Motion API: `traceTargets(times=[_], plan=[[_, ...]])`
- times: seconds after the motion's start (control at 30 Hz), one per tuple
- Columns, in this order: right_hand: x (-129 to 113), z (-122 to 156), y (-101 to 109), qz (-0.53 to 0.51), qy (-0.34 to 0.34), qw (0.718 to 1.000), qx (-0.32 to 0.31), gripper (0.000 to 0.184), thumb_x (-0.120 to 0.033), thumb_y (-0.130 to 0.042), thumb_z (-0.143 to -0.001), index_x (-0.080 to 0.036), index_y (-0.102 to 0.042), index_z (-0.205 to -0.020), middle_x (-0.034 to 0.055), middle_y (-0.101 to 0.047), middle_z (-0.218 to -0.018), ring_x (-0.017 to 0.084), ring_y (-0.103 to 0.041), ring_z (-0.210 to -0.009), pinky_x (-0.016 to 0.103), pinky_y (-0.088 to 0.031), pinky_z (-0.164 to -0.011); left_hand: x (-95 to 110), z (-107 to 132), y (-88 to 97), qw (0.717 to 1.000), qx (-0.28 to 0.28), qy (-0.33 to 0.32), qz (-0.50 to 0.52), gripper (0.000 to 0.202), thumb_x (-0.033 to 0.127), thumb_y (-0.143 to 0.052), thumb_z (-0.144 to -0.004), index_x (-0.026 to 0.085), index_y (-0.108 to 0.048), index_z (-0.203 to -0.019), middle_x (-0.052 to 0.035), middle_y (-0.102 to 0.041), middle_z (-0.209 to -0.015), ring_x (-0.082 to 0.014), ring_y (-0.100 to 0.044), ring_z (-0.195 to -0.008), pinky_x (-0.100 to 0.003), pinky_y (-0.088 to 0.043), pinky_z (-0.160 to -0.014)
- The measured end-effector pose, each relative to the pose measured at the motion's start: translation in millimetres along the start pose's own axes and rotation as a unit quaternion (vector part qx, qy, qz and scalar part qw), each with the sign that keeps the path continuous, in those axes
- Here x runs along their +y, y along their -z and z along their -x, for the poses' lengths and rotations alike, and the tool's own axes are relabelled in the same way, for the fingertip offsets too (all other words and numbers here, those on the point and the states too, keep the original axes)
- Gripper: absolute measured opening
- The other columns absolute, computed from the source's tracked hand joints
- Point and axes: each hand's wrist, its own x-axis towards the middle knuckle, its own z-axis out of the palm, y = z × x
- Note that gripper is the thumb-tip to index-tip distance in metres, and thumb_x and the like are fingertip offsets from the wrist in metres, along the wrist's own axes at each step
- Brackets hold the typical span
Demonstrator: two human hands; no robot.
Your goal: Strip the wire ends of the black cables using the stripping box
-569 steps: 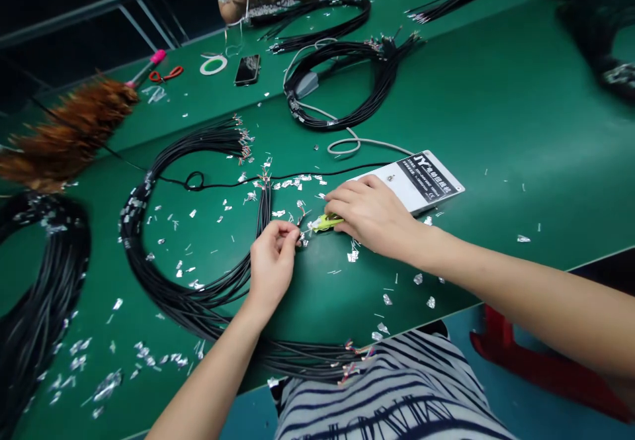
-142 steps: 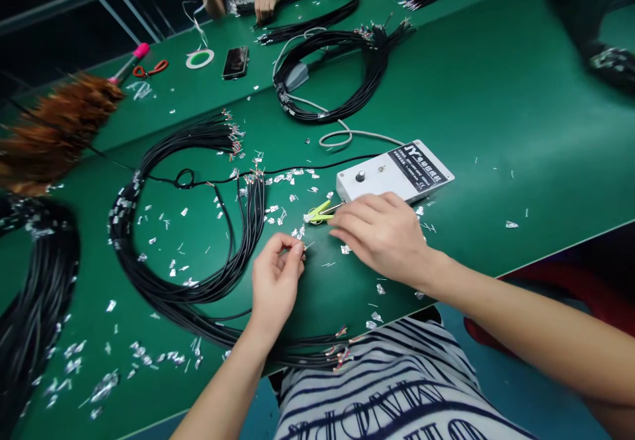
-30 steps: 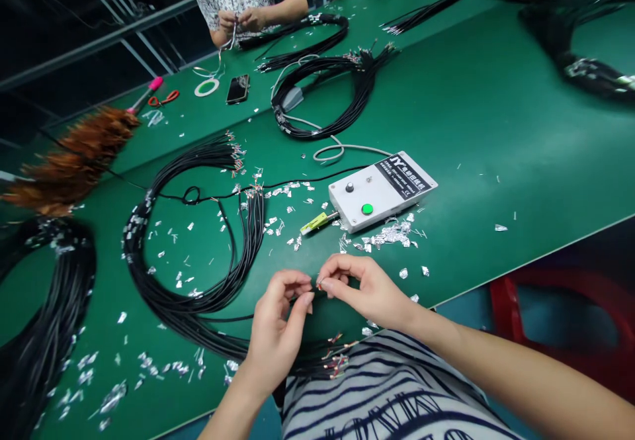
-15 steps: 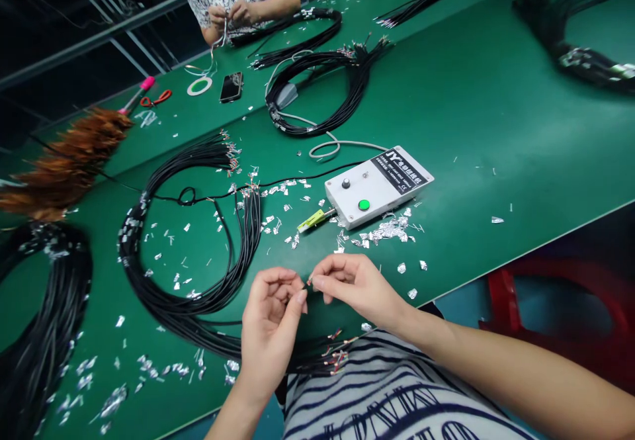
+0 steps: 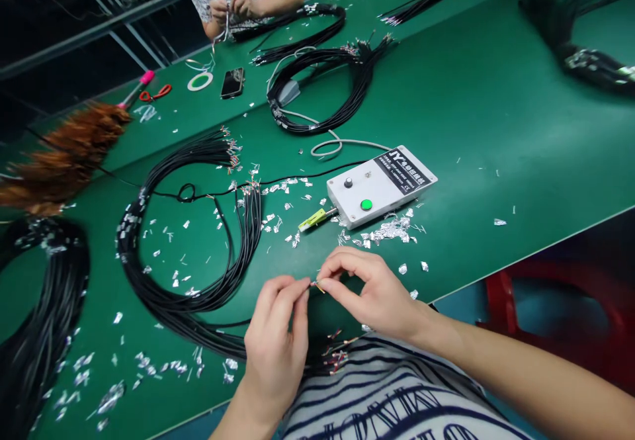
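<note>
My left hand [image 5: 278, 334] is closed in a pinch on the end of a thin cable, most of which is hidden behind the fingers. From that end come small coloured wires [image 5: 316, 284], one of them yellow, and my right hand [image 5: 374, 289] pinches them between thumb and forefinger. Both hands nearly meet above the table's front edge. Beneath and left of them curves a bundle of black cables [image 5: 131, 238], its stripped ends [image 5: 336, 359] lying by my shirt. Beyond the hands sits a white control box [image 5: 354, 192] with a green button and a yellow-green clip [image 5: 313, 220].
Foil scraps [image 5: 391, 229] litter the green table [image 5: 476, 135]. More cable coils [image 5: 322, 119] lie beyond and at left. A phone [image 5: 232, 83], tape roll [image 5: 200, 81], red-handled scissors [image 5: 155, 92] and brown duster [image 5: 74, 149] are farther back. Across the table a person [image 5: 243, 3] handles strands.
My left hand has turned from palm-up to back-up and now pinches the cable end. My right hand has shifted slightly right, and coloured wires show between the fingertips.
</note>
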Motion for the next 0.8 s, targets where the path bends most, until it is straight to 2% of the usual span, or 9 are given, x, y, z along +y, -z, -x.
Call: traceTargets(times=[0.13,0.2,0.3,0.4,0.5,0.6,0.63,0.7,0.8], plan=[[-5.0,-6.6,9.3,-0.026,-0.067,0.995,-0.075,0.01,-0.018,-0.062,-0.085,-0.019,-0.065,-0.076,0.0001,-0.065,-0.076,0.012,-0.059,-0.068,0.026,-0.048,-0.064,4.1,-0.6,2.7,0.999,0.009,-0.026,-0.045,0.028,-0.002,-0.057,-0.085,0.02,-0.064,-0.101,-0.0053,-0.062,-0.093,-0.0155,-0.065,-0.085,-0.024,-0.055,-0.079],[-7.6,-9.7,13.4,-0.013,-0.074,0.992,-0.1,0.011,-0.018,-0.061,-0.087,-0.019,-0.065,-0.077,0.0001,-0.066,-0.078,0.013,-0.06,-0.071,0.026,-0.047,-0.066,4.2,-0.4,3.0,0.998,0.01,-0.037,-0.057,0.028,-0.001,-0.057,-0.085,0.021,-0.064,-0.101,-0.0057,-0.063,-0.093,-0.0162,-0.065,-0.085,-0.024,-0.055,-0.078],[-10.9,-12.5,18.9,0.081,-0.001,0.989,-0.121,0.013,-0.017,-0.056,-0.092,-0.019,-0.064,-0.082,0.0007,-0.066,-0.081,0.014,-0.059,-0.075,0.028,-0.045,-0.071,3.1,0.7,2.4,0.997,0.017,-0.046,-0.062,0.029,-0.001,-0.057,-0.085,0.022,-0.065,-0.102,-0.0059,-0.064,-0.093,-0.0175,-0.066,-0.086,-0.026,-0.055,-0.079],[-15.1,-14.0,22.1,0.196,0.102,0.966,-0.132,0.014,-0.016,-0.053,-0.094,-0.018,-0.063,-0.085,0.0014,-0.066,-0.081,0.014,-0.058,-0.075,0.03,-0.039,-0.071,1.8,3.5,0.7,0.996,0.013,-0.049,-0.077,0.029,-0.002,-0.056,-0.085,0.02,-0.064,-0.103,-0.0066,-0.063,-0.092,-0.0175,-0.064,-0.084,-0.026,-0.053,-0.079],[-22.8,-15.1,19.9,0.319,0.183,0.921,-0.126,0.02,-0.016,-0.05,-0.094,-0.017,-0.063,-0.079,0.0025,-0.063,-0.075,0.016,-0.054,-0.068,0.033,-0.033,-0.065,1.6,5.7,-1.5,0.994,-0.01,-0.053,-0.098,0.028,0.0,-0.053,-0.087,0.019,-0.063,-0.104,-0.0074,-0.063,-0.092,-0.0178,-0.062,-0.082,-0.027,-0.052,-0.077],[-29.6,-15.4,12.7,0.438,0.245,0.856,-0.123,0.027,-0.014,-0.046,-0.093,-0.017,-0.061,-0.071,0.0034,-0.059,-0.068,0.017,-0.048,-0.06,0.035,-0.028,-0.062,2.3,3.7,-3.2,0.995,-0.018,-0.042,-0.092,0.024,0.002,-0.05,-0.089,0.019,-0.063,-0.098,-0.0061,-0.061,-0.088,-0.0173,-0.06,-0.078,-0.026,-0.051,-0.073],[-30.0,-15.2,10.0,0.462,0.262,0.84,-0.116,0.028,-0.012,-0.045,-0.092,-0.017,-0.061,-0.069,0.0033,-0.058,-0.067,0.017,-0.047,-0.059,0.035,-0.027,-0.061,2.5,2.1,-3.5,0.996,-0.015,-0.03,-0.08,0.022,0.002,-0.051,-0.089,0.019,-0.063,-0.095,-0.005,-0.06,-0.086,-0.0165,-0.06,-0.076,-0.026,-0.05,-0.072],[-26.5,-14.1,4.9,0.477,0.29,0.825,-0.083,0.028,-0.012,-0.046,-0.092,-0.018,-0.06,-0.068,0.0022,-0.058,-0.065,0.016,-0.045,-0.056,0.035,-0.027,-0.06,2.5,-1.6,-4.0,0.999,-0.001,0.006,-0.039,0.019,0.003,-0.052,-0.089,0.02,-0.061,-0.09,-0.0025,-0.057,-0.081,-0.0138,-0.058,-0.071,-0.023,-0.049,-0.066],[-12.9,-11.3,-1.1,0.459,0.299,0.837,-0.01,0.029,-0.014,-0.047,-0.094,-0.019,-0.061,-0.069,-0.0004,-0.06,-0.063,0.014,-0.048,-0.055,0.033,-0.028,-0.058,1.7,-5.5,-5.1,0.993,0.017,0.104,0.057,0.013,0.007,-0.056,-0.088,0.019,-0.061,-0.088,-0.0012,-0.058,-0.082,-0.0114,-0.058,-0.068,-0.021,-0.049,-0.06]])
